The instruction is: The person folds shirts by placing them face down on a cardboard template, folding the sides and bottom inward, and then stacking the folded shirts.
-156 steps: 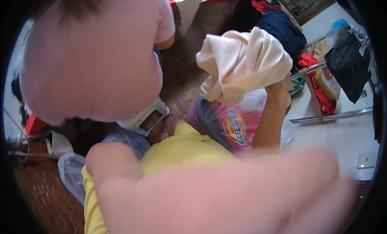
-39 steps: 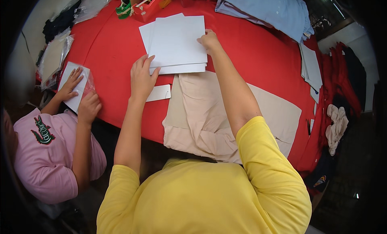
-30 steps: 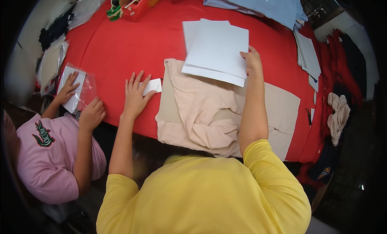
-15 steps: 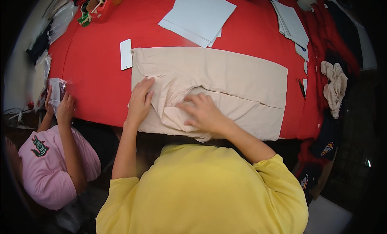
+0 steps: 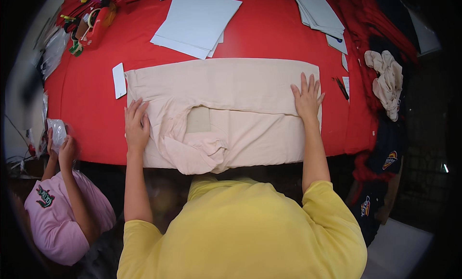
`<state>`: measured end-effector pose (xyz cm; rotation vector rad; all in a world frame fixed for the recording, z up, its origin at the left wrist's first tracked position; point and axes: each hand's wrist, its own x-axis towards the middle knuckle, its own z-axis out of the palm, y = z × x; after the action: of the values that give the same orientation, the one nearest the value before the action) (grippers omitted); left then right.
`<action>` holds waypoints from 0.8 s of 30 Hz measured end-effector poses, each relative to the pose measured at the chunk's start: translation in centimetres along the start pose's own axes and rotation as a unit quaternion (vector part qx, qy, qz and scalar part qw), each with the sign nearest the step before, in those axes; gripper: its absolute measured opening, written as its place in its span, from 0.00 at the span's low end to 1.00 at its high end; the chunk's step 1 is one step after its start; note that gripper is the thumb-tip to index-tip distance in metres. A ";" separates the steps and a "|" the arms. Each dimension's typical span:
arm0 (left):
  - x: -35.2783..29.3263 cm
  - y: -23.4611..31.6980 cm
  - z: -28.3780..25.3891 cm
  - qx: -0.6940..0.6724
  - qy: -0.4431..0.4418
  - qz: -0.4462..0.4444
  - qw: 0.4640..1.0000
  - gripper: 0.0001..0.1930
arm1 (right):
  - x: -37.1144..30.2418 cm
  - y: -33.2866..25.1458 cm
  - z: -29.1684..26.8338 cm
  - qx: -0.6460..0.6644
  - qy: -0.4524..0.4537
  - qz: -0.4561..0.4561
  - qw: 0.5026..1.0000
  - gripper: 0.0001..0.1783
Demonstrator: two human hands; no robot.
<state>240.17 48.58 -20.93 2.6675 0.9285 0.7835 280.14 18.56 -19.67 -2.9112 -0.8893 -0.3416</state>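
Note:
A beige cloth garment [image 5: 250, 86], which looks like a pair of trousers, lies spread across the table in front of me. A long slit runs through its middle toward the right. At the slit's left end is an opening, with a flat grey-beige surface [image 5: 198, 120] showing inside. Crumpled folds bunch up below that opening. My left hand [image 5: 137, 126] rests on the garment's left edge, fingers stretched. Near its right end, my right hand [image 5: 308, 98] lies flat with spread fingers. A white tag [image 5: 119, 81] sticks out beside the upper left corner.
White sheets [image 5: 197, 21] lie beyond the garment, and another stack [image 5: 320, 14] is at far right. Dark scissors or snips [image 5: 341, 88] lie right of my right hand. A red holder with tools [image 5: 98, 26] stands far left. A co-worker in pink [image 5: 72, 207] holds clear plastic.
My right hand has moved from the garment's middle to its right end and flattened out. The opening in the cloth now shows wider. The whole table has shifted left in view.

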 end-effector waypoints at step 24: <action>5.5 -3.4 -3.1 -0.246 -0.180 -0.067 0.950 0.12 | -6.0 -14.0 -10.9 0.630 -0.313 -0.086 0.706 0.13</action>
<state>240.34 54.69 -17.29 2.1803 0.6972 0.4057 265.38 25.37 -10.32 -1.5682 -0.8822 0.9519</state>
